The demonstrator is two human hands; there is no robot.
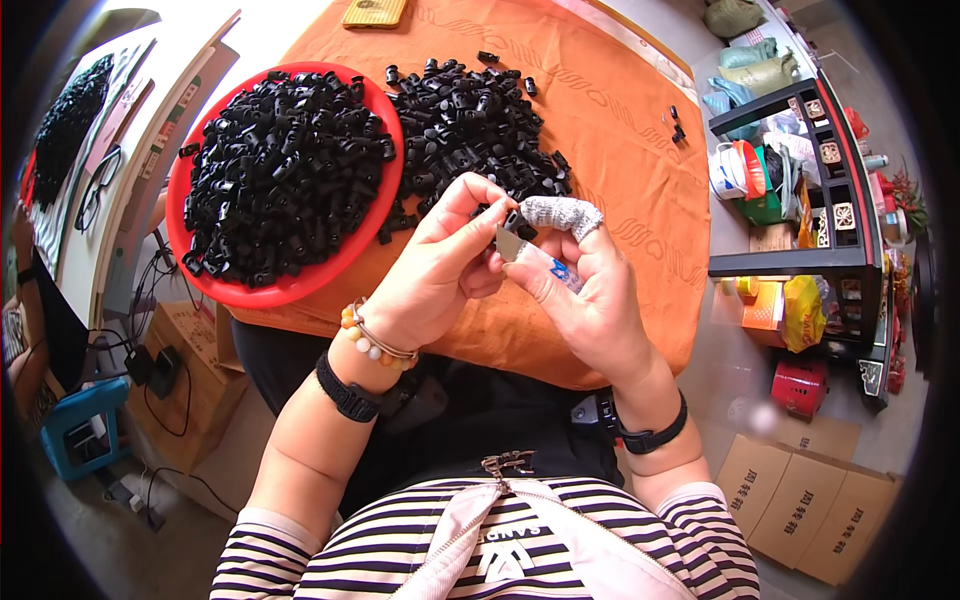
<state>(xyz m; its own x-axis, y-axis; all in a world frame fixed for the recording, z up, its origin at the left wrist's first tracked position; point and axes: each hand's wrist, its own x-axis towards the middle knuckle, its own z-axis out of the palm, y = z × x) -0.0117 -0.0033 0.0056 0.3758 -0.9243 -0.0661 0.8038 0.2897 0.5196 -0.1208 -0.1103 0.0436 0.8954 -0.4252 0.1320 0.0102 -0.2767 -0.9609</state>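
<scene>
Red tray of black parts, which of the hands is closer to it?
Left. The left hand sits just beside the red tray, near its right rim; the right hand is farther right, over the orange cloth.

Hands (440,265) on small black part (514,221)

I see bright, even daylight on the orange cloth (600,110), with white glare beyond its far-left corner. Around it, fisheye bending curves edges, and the rim goes black.

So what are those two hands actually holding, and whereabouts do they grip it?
The left hand pinches a small black plastic piece at its near end. The right hand holds a small blade by its lower end, its cloth-wrapped finger against the piece.
</scene>
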